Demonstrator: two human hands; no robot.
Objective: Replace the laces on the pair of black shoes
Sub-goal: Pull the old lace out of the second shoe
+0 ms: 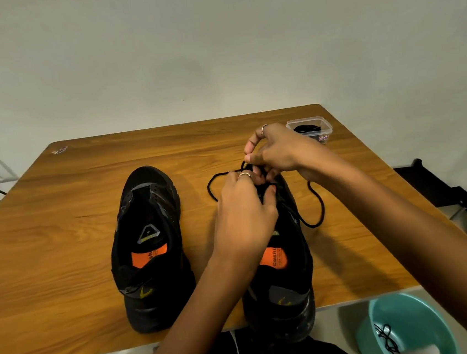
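Both hands over right shoe [285, 258] toe – left hand [243, 213] and right hand [274, 151] pinching black lace [317, 208], apparently; left shoe [150, 243] beside it, unlaced.

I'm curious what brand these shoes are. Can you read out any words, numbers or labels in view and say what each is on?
"cushi", cut off by the hand: orange insole patch of the right shoe.
"cush", partly hidden: orange insole patch of the left shoe.
Tongue label of the left shoe: too blurred to read.
Pink sticker on the clear plastic box: too small to read.
No brand name is readable.
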